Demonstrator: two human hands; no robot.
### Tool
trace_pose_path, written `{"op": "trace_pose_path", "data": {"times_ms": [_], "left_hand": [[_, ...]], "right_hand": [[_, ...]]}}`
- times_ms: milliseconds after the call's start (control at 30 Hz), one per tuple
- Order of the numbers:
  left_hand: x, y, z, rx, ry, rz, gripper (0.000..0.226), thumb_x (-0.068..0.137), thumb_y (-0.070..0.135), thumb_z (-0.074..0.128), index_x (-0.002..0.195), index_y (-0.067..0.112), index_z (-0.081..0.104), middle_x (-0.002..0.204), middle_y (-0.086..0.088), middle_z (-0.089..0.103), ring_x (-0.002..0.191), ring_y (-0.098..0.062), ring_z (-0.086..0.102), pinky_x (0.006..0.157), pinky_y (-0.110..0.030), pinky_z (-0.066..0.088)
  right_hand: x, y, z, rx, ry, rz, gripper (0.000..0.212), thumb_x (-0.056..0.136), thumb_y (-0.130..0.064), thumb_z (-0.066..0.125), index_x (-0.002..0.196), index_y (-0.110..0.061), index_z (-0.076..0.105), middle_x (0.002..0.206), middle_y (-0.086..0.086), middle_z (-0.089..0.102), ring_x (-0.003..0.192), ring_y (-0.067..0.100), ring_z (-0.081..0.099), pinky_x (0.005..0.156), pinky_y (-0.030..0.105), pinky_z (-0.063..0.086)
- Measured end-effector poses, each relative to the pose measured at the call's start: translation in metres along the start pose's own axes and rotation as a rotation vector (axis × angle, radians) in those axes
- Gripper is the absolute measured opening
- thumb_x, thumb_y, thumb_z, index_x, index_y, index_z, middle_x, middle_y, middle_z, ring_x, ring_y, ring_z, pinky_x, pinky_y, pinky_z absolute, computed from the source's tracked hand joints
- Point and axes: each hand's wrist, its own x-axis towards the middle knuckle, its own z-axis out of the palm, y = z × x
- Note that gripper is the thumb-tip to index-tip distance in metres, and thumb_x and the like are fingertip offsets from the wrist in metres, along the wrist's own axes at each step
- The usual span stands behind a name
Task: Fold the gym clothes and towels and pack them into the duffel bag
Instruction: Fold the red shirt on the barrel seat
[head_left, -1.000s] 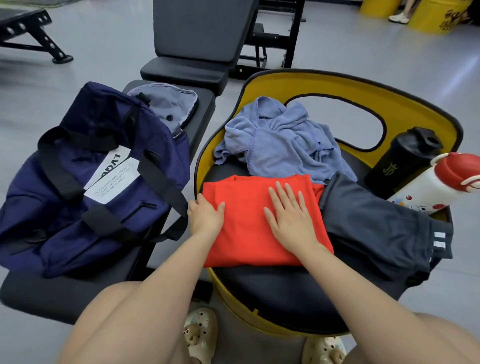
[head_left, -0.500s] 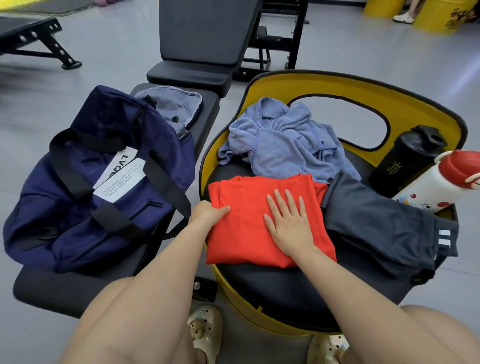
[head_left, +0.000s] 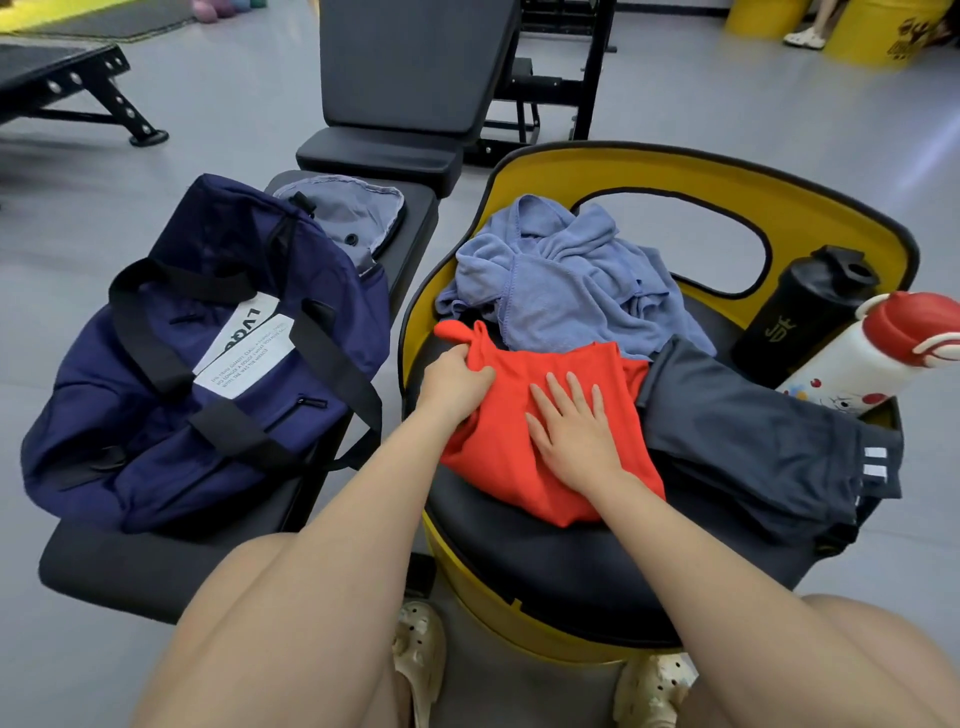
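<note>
At nine o'clock the navy duffel bag (head_left: 208, 358) lies on the black bench (head_left: 156, 566). The left hand (head_left: 454, 382) clenches the bunched left edge of the red shirt (head_left: 514, 457) on the yellow-rimmed seat (head_left: 545, 566). The right hand (head_left: 571, 421) lies flat on the shirt, fingers spread, gripping nothing. At twelve sits a crumpled blue towel (head_left: 566, 280); at three, dark shorts (head_left: 753, 431), touching the shirt, and two bottles (head_left: 852, 332).

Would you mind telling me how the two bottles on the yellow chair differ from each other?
The black shaker bottle is dark all over with a black flip lid, while the white bottle has a red cap and cartoon prints. The black one stands upright; the white one leans tilted. Both sit at the chair's right edge, side by side.
</note>
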Motion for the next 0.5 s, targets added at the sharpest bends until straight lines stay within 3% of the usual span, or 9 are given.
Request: {"op": "trace_pose_path", "data": {"times_ms": [33, 100, 167, 233, 300, 400, 500], "left_hand": [[-0.001, 0.006, 0.004, -0.015, -0.010, 0.019, 0.005, 0.088, 0.019, 0.055, 0.084, 0.017, 0.053, 0.087, -0.001, 0.057, 0.084, -0.020, 0.049, 0.070, -0.026, 0.033], [-0.004, 0.016, 0.014, -0.039, -0.053, 0.061, 0.005, 0.088, 0.019, 0.055, 0.092, 0.017, 0.057, 0.091, -0.001, 0.059, 0.086, -0.019, 0.051, 0.071, -0.026, 0.035], [-0.007, 0.024, 0.026, -0.104, -0.104, 0.078, 0.018, 0.089, 0.020, 0.056, 0.105, 0.015, 0.061, 0.097, -0.005, 0.064, 0.092, -0.022, 0.058, 0.076, -0.028, 0.043], [-0.009, 0.030, 0.039, -0.169, -0.137, 0.097, 0.025, 0.089, 0.021, 0.057, 0.113, 0.015, 0.062, 0.105, -0.012, 0.067, 0.099, -0.028, 0.061, 0.080, -0.030, 0.047], [-0.012, 0.037, 0.050, -0.160, -0.166, 0.122, 0.026, 0.093, 0.024, 0.055, 0.116, 0.015, 0.061, 0.107, -0.013, 0.066, 0.097, -0.028, 0.063, 0.071, -0.024, 0.047], [-0.017, 0.048, 0.063, -0.273, -0.332, 0.002, 0.035, 0.100, 0.032, 0.040, 0.128, 0.014, 0.053, 0.087, -0.010, 0.063, 0.064, -0.020, 0.060, 0.046, -0.022, 0.049], [-0.019, 0.050, 0.071, -0.304, -0.509, -0.096, 0.044, 0.104, 0.034, 0.025, 0.138, 0.012, 0.042, 0.074, -0.002, 0.058, 0.056, -0.012, 0.057, 0.054, -0.025, 0.046]], "right_hand": [[0.000, -0.001, -0.005, 0.114, 0.023, 0.015, 0.060, 0.100, -0.047, 0.014, 0.147, -0.019, 0.035, 0.158, 0.003, 0.022, 0.148, 0.023, 0.009, 0.118, 0.039, -0.003], [-0.006, -0.006, -0.022, 0.445, 0.182, 0.049, 0.040, 0.103, -0.030, 0.036, 0.129, -0.010, 0.057, 0.141, 0.011, 0.048, 0.138, 0.026, 0.035, 0.114, 0.033, 0.018], [-0.016, -0.011, -0.041, 0.765, 0.251, 0.138, 0.034, 0.102, -0.027, 0.041, 0.099, -0.009, 0.069, 0.105, 0.009, 0.068, 0.105, 0.020, 0.059, 0.092, 0.029, 0.037], [-0.024, -0.009, -0.055, 0.932, 0.159, 0.234, 0.039, 0.101, -0.037, 0.040, 0.076, -0.026, 0.068, 0.075, -0.007, 0.067, 0.077, 0.008, 0.057, 0.077, 0.030, 0.040], [-0.031, -0.002, -0.061, 1.040, 0.090, 0.311, 0.043, 0.098, -0.045, 0.045, 0.062, -0.033, 0.065, 0.058, -0.014, 0.061, 0.067, 0.005, 0.052, 0.072, 0.031, 0.042], [-0.037, 0.017, -0.061, 1.089, 0.017, 0.371, 0.028, 0.090, -0.045, 0.058, 0.072, -0.024, 0.062, 0.063, -0.012, 0.059, 0.069, 0.009, 0.053, 0.073, 0.032, 0.042], [-0.042, 0.033, -0.056, 1.016, -0.074, 0.406, 0.022, 0.077, -0.039, 0.072, 0.092, -0.025, 0.064, 0.093, 0.001, 0.070, 0.093, 0.020, 0.064, 0.090, 0.040, 0.049]]}}
